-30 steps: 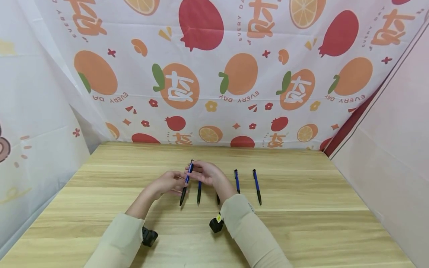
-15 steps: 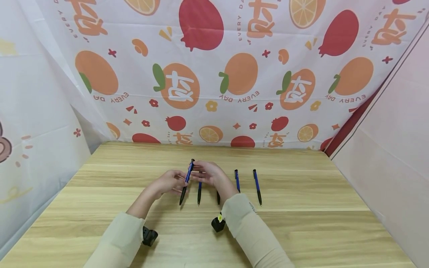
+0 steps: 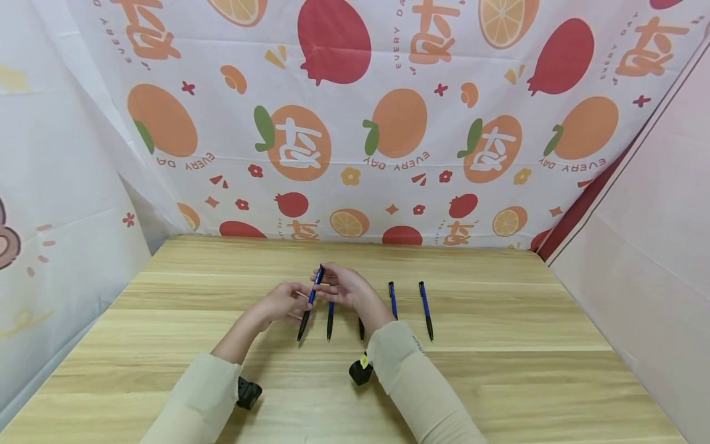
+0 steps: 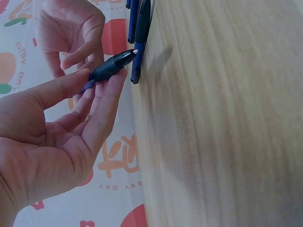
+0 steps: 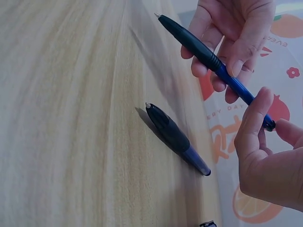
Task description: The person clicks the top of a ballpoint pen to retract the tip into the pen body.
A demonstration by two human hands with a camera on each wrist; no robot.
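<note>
A blue pen with a black grip is held tilted above the table, its metal tip out and pointing down toward the near side. My left hand pinches it at the black grip between thumb and fingers, as the left wrist view shows. At the pen's upper end is my right hand, its thumb along the blue barrel and a finger at the push button. Just right of the held pen, a second pen lies on the wood, partly covered by the right hand.
To the right lie more such pens in a rough row: one mostly hidden behind the right wrist, another partly behind the sleeve, and one at the end. A fruit-print curtain hangs along the table's back edge.
The right fingers have shifted slightly around the pen's upper end, and that end has tipped a little to the right. The left hand keeps its pinch; the lying pens stay put.
</note>
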